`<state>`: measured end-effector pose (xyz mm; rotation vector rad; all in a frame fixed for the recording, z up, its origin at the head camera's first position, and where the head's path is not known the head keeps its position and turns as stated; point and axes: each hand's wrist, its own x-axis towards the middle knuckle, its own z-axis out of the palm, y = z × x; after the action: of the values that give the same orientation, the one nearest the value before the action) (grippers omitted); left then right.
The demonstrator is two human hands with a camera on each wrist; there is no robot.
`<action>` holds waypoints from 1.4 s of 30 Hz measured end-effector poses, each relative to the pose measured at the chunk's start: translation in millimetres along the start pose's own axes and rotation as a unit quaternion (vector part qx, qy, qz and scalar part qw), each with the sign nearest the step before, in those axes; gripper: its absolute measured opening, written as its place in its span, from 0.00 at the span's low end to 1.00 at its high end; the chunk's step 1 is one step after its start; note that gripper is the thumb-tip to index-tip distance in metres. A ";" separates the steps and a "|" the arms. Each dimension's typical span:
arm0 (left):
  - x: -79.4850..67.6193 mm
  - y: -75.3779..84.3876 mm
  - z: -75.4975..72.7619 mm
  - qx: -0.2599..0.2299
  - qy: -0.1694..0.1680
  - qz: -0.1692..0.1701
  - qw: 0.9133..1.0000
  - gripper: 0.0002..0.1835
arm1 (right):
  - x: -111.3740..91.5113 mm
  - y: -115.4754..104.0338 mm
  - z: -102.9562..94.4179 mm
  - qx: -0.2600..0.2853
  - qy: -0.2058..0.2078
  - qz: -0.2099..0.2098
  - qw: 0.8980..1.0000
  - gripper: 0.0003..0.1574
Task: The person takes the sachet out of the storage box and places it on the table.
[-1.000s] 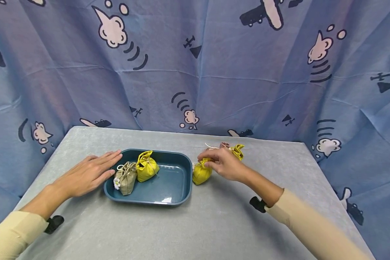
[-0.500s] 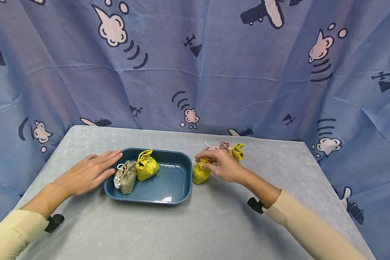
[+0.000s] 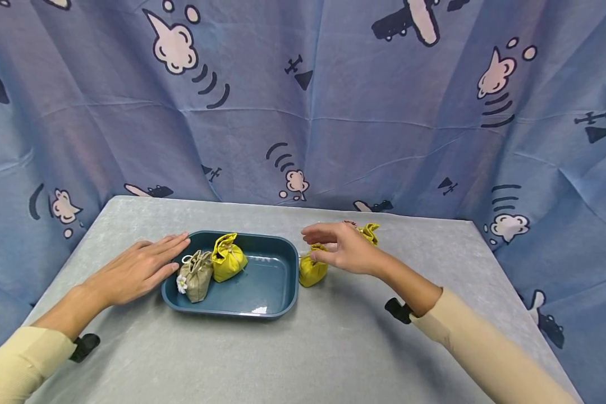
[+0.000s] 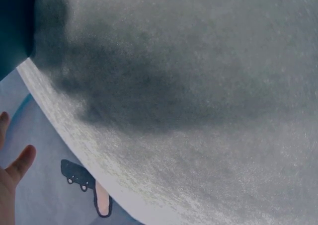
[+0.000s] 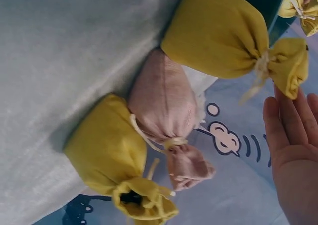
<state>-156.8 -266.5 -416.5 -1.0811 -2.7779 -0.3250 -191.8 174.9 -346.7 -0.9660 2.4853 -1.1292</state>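
A dark teal tray [image 3: 267, 289] holds a beige drawstring pouch [image 3: 198, 283] with a white flower and a yellow drawstring pouch [image 3: 229, 265]. My left hand [image 3: 128, 275] lies with extended fingers at the tray's left rim. Just outside the right rim stands another yellow pouch [image 3: 311, 274], its neck tied with cord. Over its top is my right hand [image 3: 350, 249], fingers extended and spread from the thumb, gripping nothing. The right wrist view shows that hand's straight fingers [image 5: 290, 118] beside the gathered neck of the pouch.
Behind the right hand stand a pink pouch [image 5: 164, 96] and a further yellow pouch [image 5: 107, 143], partly hidden in the head view. A grey cloth-covered table [image 3: 283, 359] bears everything. A blue patterned curtain [image 3: 262, 73] hangs along its back and sides.
The right hand's fingers have loosened from the yellow pouch's neck and straightened, lifting slightly. That pouch stays beside the tray. The left hand and tray have not moved.
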 end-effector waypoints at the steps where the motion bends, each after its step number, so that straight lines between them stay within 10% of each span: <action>1: 0.0 0.1 0.1 -0.001 0.000 -0.002 1.000 0.29 | 1.3 -1.2 -0.5 0.000 0.003 -0.001 1.000 0.29; 42: 1.0 -0.5 -0.3 0.002 -0.010 -0.008 1.000 0.28 | 70.2 -35.0 49.6 0.034 -0.036 -0.032 0.998 0.40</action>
<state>-157.8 -266.2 -416.1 -1.0676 -2.8058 -0.3111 -205.1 83.1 -350.7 -1.0534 2.3594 -1.1698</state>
